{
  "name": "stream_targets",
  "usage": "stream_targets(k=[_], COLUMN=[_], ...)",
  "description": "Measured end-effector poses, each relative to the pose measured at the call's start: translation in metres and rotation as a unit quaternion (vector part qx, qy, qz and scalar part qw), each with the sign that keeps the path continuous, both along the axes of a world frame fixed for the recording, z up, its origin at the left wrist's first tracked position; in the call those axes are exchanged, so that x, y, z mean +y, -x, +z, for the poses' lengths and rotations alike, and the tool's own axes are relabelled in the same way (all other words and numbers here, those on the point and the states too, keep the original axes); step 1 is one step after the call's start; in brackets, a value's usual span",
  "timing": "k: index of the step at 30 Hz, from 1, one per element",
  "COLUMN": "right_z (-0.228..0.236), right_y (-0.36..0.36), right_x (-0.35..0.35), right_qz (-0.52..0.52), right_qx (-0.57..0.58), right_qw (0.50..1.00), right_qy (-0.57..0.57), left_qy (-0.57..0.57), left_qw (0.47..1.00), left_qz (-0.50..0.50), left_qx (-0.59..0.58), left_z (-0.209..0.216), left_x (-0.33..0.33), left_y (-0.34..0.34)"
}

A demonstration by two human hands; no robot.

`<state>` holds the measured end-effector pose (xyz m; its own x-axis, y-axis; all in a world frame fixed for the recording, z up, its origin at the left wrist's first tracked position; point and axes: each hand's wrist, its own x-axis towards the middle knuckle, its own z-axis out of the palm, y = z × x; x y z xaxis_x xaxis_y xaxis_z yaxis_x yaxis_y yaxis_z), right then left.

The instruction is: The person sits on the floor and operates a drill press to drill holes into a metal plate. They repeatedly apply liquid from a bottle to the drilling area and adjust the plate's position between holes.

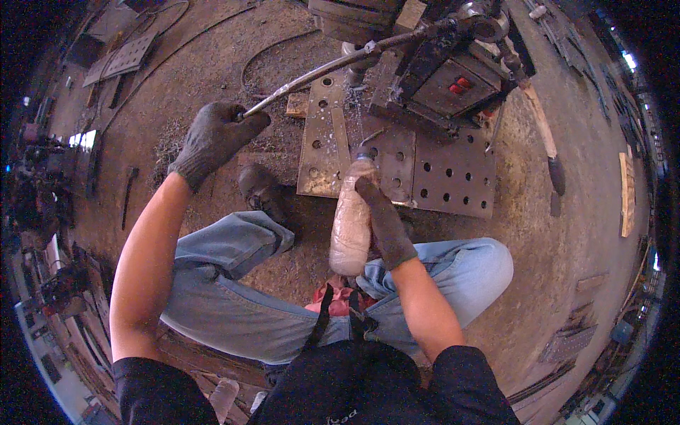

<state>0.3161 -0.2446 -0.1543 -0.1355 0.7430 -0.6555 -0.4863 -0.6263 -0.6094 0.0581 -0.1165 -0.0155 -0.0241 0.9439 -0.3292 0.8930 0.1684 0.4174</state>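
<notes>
Dark shirt and a strap at the bottom edge, then 2 knees in blue jeans (234, 283), so the person is sitting low on a dirt floor littered with metal shavings.

Left hand (216, 138), in a dark work glove, has its fingers wrapped tight round the end of a long curved feed lever (322, 71) that runs up to the drill machine (453, 78). Right hand (382, 219), also gloved, is closed round a cloudy plastic bottle (350, 223) held tilted, mouth toward the spot where the drill spindle (358, 67) meets the work, just above the right knee.

Under the machine lie steel plates. The wide plate (453, 177) on the right already has a full grid of round holes. The narrow plate (322, 142) on the left shows maybe 5 or 6 holes along it, with shiny chips piled near its top end by the spindle.

My read: a good chunk of the drilling is done and another hole is being cut at the top of the narrow plate, with liquid from the bottle going on it. How many holes are left I can't tell, since the machine hides that end. A dark shoe (262, 191) sits just beside the plate's lower corner.
</notes>
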Motion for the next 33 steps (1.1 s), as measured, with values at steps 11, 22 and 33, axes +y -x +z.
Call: stream_targets(k=[11, 22, 33], right_z=[0.01, 0.005, -0.004], right_y=[0.005, -0.002, -0.002], right_x=[-0.003, -0.001, 0.0], right_qz=[0.061, 0.008, 0.01], right_qx=[-0.042, 0.072, 0.056], right_qw=[0.996, 0.995, 0.997], right_qy=[-0.049, 0.061, 0.06], left_qy=[-0.015, -0.036, -0.013], left_qw=[1.0, 0.999, 1.0], left_qz=[-0.018, -0.019, -0.008], left_qx=[0.004, -0.017, -0.001], left_z=[-0.007, -0.01, -0.008], left_x=[0.003, 0.001, 0.0], left_y=[0.005, 0.006, 0.005])
